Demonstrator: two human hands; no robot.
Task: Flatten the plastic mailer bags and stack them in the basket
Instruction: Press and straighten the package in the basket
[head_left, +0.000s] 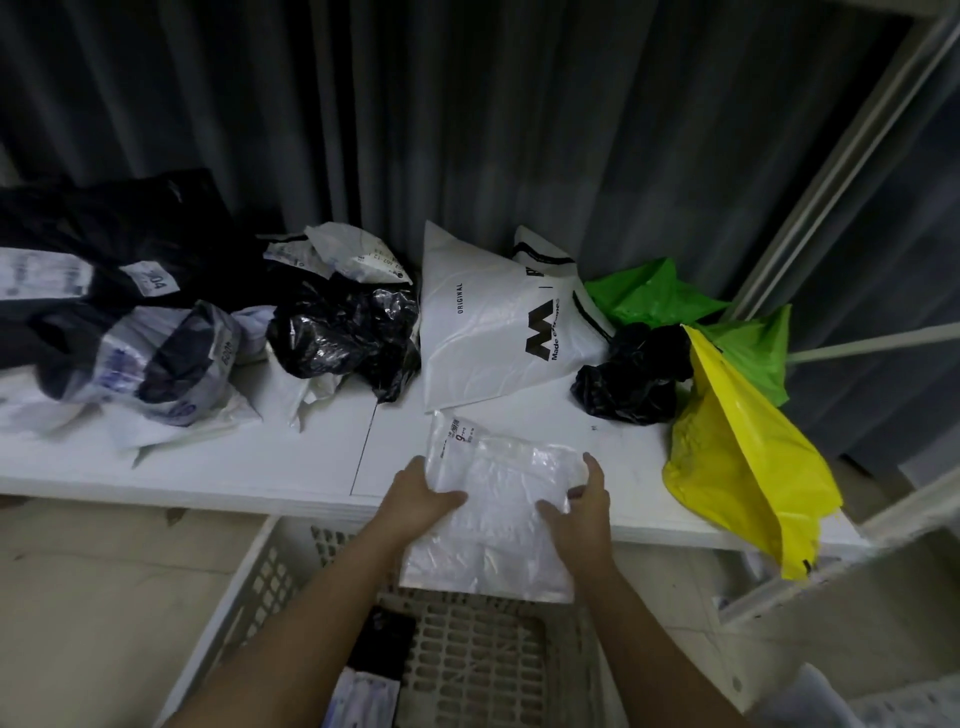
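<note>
Nearest: one white slotted basket (498, 670), below the tabletop edge; inside, one dark flat bag (382, 647) and one pale printed bag (358, 699), both at the left side.

Above the basket: one translucent white mailer bag (496, 514), held across the front edge of the white tabletop (311, 467). Long axis near to far, tilted a little leftward at the far end; printed label at the far left corner, near end hanging over the basket. Surface wrinkled, largely flat.

Left hand (415, 501): gripping the bag's left edge, thumb on top, fingers beneath and hidden. Right hand (584, 506): gripping the right edge, thumb on top, fingers (592, 465) curled round the far right corner.

Right of the held bag: one yellow bag (743, 467), long axis running down over the tabletop edge, lower corner hanging free.

Further back, left to right: one crumpled pale bag with purple print (161, 364); one crumpled glossy black bag (343, 332); one large white bag marked "ORIGINAL" (483, 332), propped upright against the curtain; one small crumpled black bag (634, 374); green bags (654, 293), count unclear, possibly two.

Farthest left: one large black bag with white labels (114, 244); behind the glossy black one, one crumpled white labelled bag (343, 254).

Backdrop: grey pleated curtain (467, 114).
</note>
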